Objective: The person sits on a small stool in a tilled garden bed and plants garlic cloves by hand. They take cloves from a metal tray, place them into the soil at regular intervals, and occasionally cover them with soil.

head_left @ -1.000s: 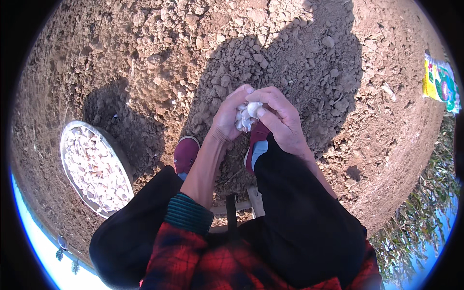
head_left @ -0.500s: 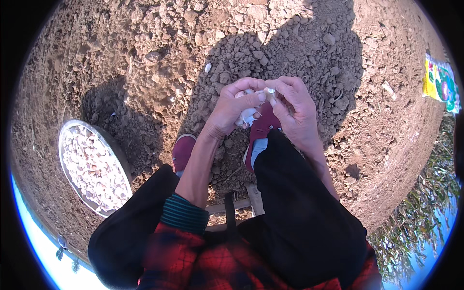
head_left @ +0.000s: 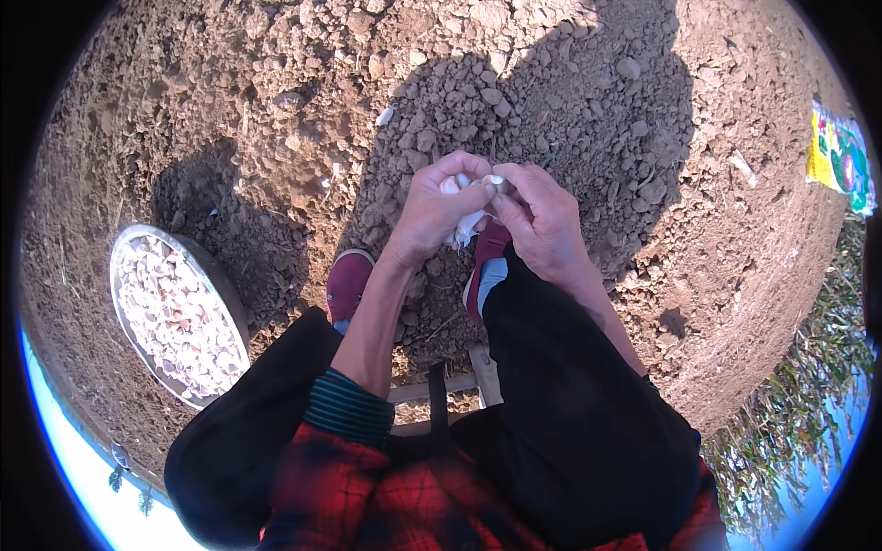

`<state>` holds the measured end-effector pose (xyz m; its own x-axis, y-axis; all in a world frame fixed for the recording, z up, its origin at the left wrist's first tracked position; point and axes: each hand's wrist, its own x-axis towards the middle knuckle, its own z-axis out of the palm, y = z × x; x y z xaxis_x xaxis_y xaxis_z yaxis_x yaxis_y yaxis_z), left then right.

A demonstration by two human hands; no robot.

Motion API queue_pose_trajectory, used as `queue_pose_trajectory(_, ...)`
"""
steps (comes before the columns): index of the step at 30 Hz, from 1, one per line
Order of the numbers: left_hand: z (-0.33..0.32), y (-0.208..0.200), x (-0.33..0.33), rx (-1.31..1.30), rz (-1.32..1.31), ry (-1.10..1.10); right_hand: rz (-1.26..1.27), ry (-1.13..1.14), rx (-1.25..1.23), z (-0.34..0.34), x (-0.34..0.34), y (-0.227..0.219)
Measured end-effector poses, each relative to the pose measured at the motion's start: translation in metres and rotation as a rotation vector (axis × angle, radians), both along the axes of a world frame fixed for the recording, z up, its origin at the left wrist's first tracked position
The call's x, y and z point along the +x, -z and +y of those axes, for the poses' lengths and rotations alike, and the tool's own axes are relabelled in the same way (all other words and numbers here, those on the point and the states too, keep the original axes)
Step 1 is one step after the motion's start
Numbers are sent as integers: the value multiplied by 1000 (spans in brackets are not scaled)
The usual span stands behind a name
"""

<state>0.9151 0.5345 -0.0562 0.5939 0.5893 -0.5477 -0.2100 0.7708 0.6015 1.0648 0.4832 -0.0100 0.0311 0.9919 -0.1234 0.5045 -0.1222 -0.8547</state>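
My left hand (head_left: 430,209) is closed around several white garlic cloves (head_left: 466,229), which show between the thumb and curled fingers. Thumb and forefinger of my right hand (head_left: 548,223) pinch one pale garlic clove (head_left: 494,181) right at my left thumb tip, so both hands nearly touch. The far side of the cloves is hidden by my fingers. To my left, a round metal basin (head_left: 213,269) holds a heap of loose garlic cloves (head_left: 175,312). A small white piece (head_left: 385,116), a clove or a bit of skin, shows over the soil beyond my hands.
Cloddy brown soil (head_left: 303,165) spreads all around. My maroon shoes (head_left: 349,283) stand below my hands, and part of a low seat frame (head_left: 487,375) shows between my knees. At the far right lies a colourful plastic bag (head_left: 841,161). Leafy plants (head_left: 781,432) border the lower right.
Both hands have shifted slightly left, the right one a little lower, with the cloves still in them. The small white piece appears farther off and more to the left.
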Motion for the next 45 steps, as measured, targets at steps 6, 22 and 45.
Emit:
queue_pose_trajectory(6, -7, 4, -4, 22, 85, 60, -70, -177, -140, 4, 10, -5)
queue_pose_trajectory(22, -17, -3, 2, -53, 47, -93, 48, 51, -42, -7, 0, 3)
queue_pose_trajectory(45, -2, 1, -9, -165, -109, -15, 514, 150, -300, 2, 11, -1)
